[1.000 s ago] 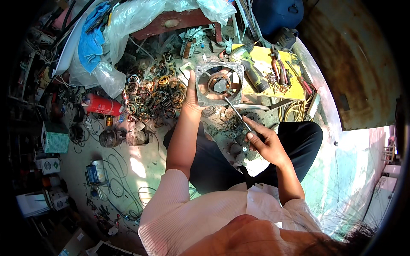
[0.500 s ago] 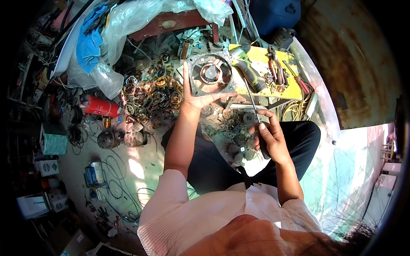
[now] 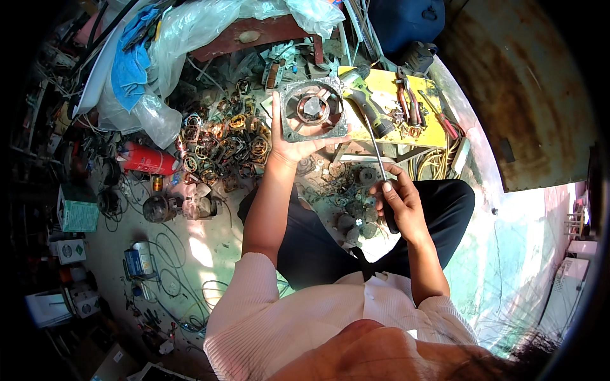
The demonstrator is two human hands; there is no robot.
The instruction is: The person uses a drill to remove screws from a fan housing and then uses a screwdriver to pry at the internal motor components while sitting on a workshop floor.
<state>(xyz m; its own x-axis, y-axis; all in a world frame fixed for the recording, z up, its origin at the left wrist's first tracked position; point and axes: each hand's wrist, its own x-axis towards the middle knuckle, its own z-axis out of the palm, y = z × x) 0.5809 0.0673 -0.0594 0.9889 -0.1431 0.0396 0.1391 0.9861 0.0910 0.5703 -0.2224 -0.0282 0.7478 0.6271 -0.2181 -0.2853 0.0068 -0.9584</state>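
Note:
A square metal fan frame [image 3: 289, 134] is held up in my left hand [image 3: 293, 148], thumb and fingers spread along its near and side edges. In its middle sits a round hub with a copper winding [image 3: 313, 109]. My right hand [image 3: 400, 198] grips a screwdriver [image 3: 376, 147] by its dark handle. Its long shaft slants up and left, the tip ending near a green cordless drill [image 3: 368, 105]. The tip stands apart from the fan frame.
The drill, pliers [image 3: 412, 101] and a red-handled screwdriver [image 3: 447, 123] lie on a yellow board [image 3: 389, 77]. Left of my arm are a heap of copper coils [image 3: 222, 143], a red can [image 3: 149, 159] and a small fan blade [image 3: 198, 202]. Cables [image 3: 171, 260] trail across the floor.
The fan frame has tilted slightly in my left hand. My right hand has shifted its hold on the screwdriver a little, and the tip has moved slightly.

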